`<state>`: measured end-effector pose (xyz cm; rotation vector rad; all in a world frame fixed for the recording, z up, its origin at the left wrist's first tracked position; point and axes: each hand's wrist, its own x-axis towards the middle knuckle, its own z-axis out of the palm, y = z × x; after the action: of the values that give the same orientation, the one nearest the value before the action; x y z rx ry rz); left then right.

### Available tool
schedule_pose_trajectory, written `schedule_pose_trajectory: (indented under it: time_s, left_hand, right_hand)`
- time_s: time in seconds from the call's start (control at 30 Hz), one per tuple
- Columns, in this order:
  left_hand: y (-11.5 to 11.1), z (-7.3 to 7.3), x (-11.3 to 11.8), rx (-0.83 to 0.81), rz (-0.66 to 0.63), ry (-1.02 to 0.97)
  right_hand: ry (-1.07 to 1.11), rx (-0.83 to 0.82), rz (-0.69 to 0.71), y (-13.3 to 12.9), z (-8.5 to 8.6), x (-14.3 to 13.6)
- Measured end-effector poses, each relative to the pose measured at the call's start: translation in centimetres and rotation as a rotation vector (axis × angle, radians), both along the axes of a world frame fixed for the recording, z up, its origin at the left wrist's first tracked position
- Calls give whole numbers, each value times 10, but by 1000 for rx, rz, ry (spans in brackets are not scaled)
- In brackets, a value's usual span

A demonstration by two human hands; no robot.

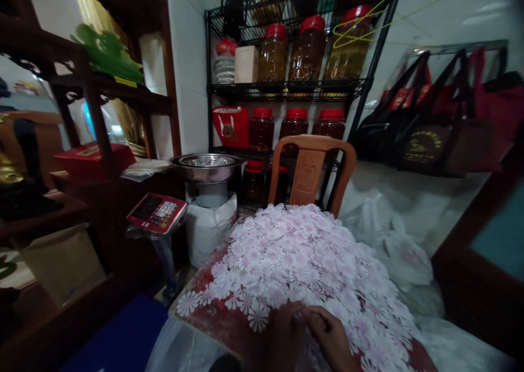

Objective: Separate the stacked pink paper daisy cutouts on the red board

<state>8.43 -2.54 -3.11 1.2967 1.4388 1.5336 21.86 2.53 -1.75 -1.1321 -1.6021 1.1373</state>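
Note:
A large heap of white and pale purple flower-shaped pieces (303, 252) covers most of a red tabletop (213, 317). At the near edge of the heap, my left hand (286, 328) and my right hand (329, 334) are close together, their fingertips almost meeting. The fingers of both hands are bent and pressed together. Something small and dark shows between the fingertips, too dim to identify. Single flower pieces (258, 317) lie just left of my left hand.
A wooden chair (309, 170) stands behind the table. Further back, a black rack holds red-lidded jars (307, 50). A scale (158, 213) and metal basins (207, 167) are at left. Plastic bags (405, 252) lie at right, below hanging bags (434, 137).

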Motion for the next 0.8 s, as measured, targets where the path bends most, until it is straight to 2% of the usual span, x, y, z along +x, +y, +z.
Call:
schedule_pose_trajectory:
  time_s: [0.2, 0.37, 0.5, 0.8]
  left_hand:
    - [-1, 1, -8, -15, -70, -38]
    - [3, 7, -10, -19, -76, -99]
    - [4, 12, -11, -22, -109, -150]
    - [5, 10, -10, -31, -102, -190]
  right_hand:
    - [100, 29, -36, -3, 1, -4]
    - [192, 7, -71, -3, 0, -6]
    - [165, 34, -68, -2, -2, -5]
    - [104, 68, -73, -5, 0, -3]
